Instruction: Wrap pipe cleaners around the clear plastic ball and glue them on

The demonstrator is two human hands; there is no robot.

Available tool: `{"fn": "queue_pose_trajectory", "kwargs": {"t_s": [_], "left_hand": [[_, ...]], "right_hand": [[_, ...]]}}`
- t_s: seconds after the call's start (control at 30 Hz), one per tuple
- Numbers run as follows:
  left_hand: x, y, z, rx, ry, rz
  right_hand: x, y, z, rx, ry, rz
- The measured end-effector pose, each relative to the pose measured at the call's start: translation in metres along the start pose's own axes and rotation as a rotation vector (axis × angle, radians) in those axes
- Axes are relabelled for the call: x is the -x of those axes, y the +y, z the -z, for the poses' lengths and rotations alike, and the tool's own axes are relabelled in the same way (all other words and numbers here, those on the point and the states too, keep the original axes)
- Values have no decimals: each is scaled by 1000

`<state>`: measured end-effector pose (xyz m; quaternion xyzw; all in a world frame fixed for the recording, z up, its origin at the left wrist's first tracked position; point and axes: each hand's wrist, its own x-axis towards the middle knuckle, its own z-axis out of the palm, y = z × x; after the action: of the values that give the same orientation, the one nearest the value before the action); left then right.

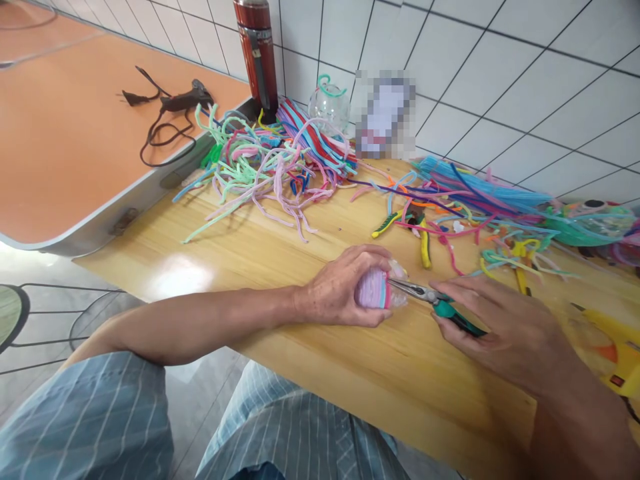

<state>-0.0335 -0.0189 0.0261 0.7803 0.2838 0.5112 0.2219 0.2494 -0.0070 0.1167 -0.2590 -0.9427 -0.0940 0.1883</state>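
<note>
My left hand [345,287] is wrapped round a small clear container covered in fuzzy pipe cleaners [371,291], mostly lilac with a blue and a pink band near its right end. Clear plastic shows past that banded end. In my right hand [505,333] is a pair of needle-nose pliers [425,293] with green and black handles. The pliers' tips touch the pink band; whether they grip a strand there, I cannot make out. Both hands are just above the wooden table [310,353].
Tangled pipe cleaners [260,160] lie at the back left, more bundles [480,190] at the back right. Yellow-handled cutters [424,243] rest beyond my hands. A yellow glue gun [615,347] is at the right. A red thermos [257,60] and a clear jar [329,107] stand by the wall.
</note>
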Motion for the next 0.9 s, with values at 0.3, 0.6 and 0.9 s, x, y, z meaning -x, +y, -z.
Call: {"fn": "queue_pose_trajectory", "kwargs": {"t_s": [0.3,0.6,0.9], "left_hand": [[0,1,2,-50,-2,-29],[-1,1,2,-56,-12,-33],[-1,-1,3,-59,-28,-28]], "right_hand": [[-7,2,6,45,24,85],[-2,3,4,49,30,92],[-5,1,4,97,19,110]]}}
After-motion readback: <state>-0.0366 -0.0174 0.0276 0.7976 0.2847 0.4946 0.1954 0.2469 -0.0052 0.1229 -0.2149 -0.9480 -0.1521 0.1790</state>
